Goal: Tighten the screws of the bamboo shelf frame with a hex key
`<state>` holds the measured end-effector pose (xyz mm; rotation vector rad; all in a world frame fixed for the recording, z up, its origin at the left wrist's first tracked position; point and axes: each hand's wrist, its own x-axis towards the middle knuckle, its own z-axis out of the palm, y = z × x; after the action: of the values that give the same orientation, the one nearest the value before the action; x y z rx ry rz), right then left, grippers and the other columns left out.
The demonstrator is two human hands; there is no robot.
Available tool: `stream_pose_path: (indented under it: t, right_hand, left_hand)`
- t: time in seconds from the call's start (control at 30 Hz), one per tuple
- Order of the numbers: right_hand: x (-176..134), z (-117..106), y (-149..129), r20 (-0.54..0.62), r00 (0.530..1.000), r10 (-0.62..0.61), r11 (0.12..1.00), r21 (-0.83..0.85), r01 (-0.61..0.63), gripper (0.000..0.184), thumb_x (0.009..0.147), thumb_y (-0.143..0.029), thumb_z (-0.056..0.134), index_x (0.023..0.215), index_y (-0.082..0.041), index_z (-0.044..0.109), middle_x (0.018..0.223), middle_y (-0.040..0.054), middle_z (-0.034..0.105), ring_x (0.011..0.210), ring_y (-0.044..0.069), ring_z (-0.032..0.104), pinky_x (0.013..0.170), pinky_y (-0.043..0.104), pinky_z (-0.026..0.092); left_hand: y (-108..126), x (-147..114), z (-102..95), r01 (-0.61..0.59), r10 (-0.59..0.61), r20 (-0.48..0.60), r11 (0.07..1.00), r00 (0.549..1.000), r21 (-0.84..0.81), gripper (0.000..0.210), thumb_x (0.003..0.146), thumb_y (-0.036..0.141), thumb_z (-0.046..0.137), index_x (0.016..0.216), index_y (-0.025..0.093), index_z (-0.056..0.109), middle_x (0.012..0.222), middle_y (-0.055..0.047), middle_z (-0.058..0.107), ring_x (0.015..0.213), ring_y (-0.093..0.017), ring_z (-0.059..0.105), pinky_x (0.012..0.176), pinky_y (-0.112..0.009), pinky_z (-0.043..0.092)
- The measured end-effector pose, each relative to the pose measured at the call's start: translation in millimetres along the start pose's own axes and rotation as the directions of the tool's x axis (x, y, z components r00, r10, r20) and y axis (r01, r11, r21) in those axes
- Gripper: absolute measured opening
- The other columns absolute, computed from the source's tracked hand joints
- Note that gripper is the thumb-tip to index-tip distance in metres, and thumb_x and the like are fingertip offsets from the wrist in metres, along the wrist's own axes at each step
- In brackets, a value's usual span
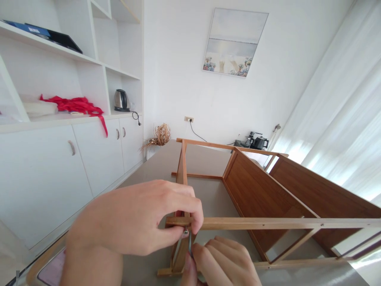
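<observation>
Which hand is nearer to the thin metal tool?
Right. The right hand grips the metal tool by its lower end; the left hand is on the wooden frame, close beside the tool's upper end.

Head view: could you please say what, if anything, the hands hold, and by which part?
The right hand pinches a metal rod low on its visible length; the left hand grips the wooden frame at a rail's end.
</observation>
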<state>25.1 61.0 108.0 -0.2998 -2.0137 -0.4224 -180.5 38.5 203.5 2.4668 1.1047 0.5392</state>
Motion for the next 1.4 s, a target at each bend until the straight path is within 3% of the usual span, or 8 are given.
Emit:
stream_pose_path:
  t: [0.17, 0.47, 0.63, 0.97, 1.13, 1.4]
  right_hand:
    - [-1.6, 1.9, -0.1, 0.095, 0.994, -0.062, 0.998, 0.032, 0.059, 0.029, 0.086, -0.001, 0.05, 0.065, -0.021, 0.048, 0.05, -0.0078, 0.042, 0.039, 0.007, 0.037, 0.046, 0.023, 0.034]
    - [0.0, -0.8, -2.6, 0.056, 0.998, -0.038, 0.999, 0.02, 0.036, 0.024, 0.084, -0.002, 0.052, 0.067, -0.017, 0.057, 0.05, -0.0063, 0.045, 0.041, 0.007, 0.036, 0.044, 0.025, 0.032]
    - [2.2, -0.6, -1.9, 0.058, 0.997, -0.049, 0.999, -0.001, 0.05, 0.026, 0.077, 0.002, 0.053, 0.062, -0.019, 0.053, 0.049, -0.0065, 0.045, 0.04, 0.006, 0.034, 0.044, 0.025, 0.032]
    - [2.3, -1.9, -0.8, 0.074, 0.996, -0.056, 0.998, 0.0, 0.056, 0.028, 0.074, 0.004, 0.051, 0.061, -0.02, 0.049, 0.05, -0.0073, 0.044, 0.04, 0.007, 0.036, 0.045, 0.024, 0.032]
    - [3.6, 2.4, -3.1, 0.028, 0.998, -0.053, 0.997, -0.052, 0.055, 0.028, 0.081, 0.003, 0.049, 0.065, -0.02, 0.049, 0.049, -0.0076, 0.046, 0.037, 0.007, 0.038, 0.043, 0.025, 0.033]
    - [1.6, 6.2, -7.7, 0.017, 0.999, -0.045, 0.997, -0.061, 0.046, 0.023, 0.093, 0.0, 0.05, 0.079, -0.013, 0.065, 0.05, -0.0067, 0.051, 0.036, 0.007, 0.044, 0.044, 0.023, 0.041]
  left_hand:
    - [0.0, -0.6, -0.9, 0.02, -0.021, 0.005, 1.0, 1.0, 0.02, 0.025, 0.081, 0.001, 0.058, 0.088, 0.025, 0.058, 0.094, 0.006, 0.067, 0.083, -0.011, 0.062, 0.079, -0.021, 0.043]
    - [2.7, -2.9, 0.1, 0.151, -0.149, -0.027, 0.985, 0.988, 0.079, 0.025, 0.076, 0.007, 0.056, 0.092, 0.025, 0.052, 0.091, 0.006, 0.067, 0.079, -0.013, 0.06, 0.065, -0.022, 0.039]
    - [1.8, -3.7, 1.3, 0.169, -0.168, -0.025, 0.982, 0.986, 0.088, 0.022, 0.076, 0.008, 0.055, 0.091, 0.025, 0.053, 0.095, 0.005, 0.068, 0.083, -0.014, 0.062, 0.066, -0.022, 0.039]
    - [2.9, -3.5, -1.0, 0.189, -0.189, -0.007, 0.979, 0.982, 0.071, 0.017, 0.079, 0.011, 0.057, 0.089, 0.025, 0.054, 0.094, 0.005, 0.069, 0.079, -0.013, 0.061, 0.066, -0.022, 0.04]
    - [0.8, -4.2, 0.8, 0.19, -0.19, -0.017, 0.978, 0.982, 0.081, 0.016, 0.081, 0.012, 0.057, 0.091, 0.024, 0.054, 0.095, 0.004, 0.069, 0.081, -0.013, 0.061, 0.068, -0.023, 0.041]
    - [-0.4, -5.7, 1.0, 0.171, -0.171, -0.008, 0.982, 0.985, 0.076, 0.019, 0.08, 0.01, 0.058, 0.092, 0.025, 0.053, 0.098, 0.004, 0.069, 0.083, -0.013, 0.061, 0.07, -0.023, 0.041]
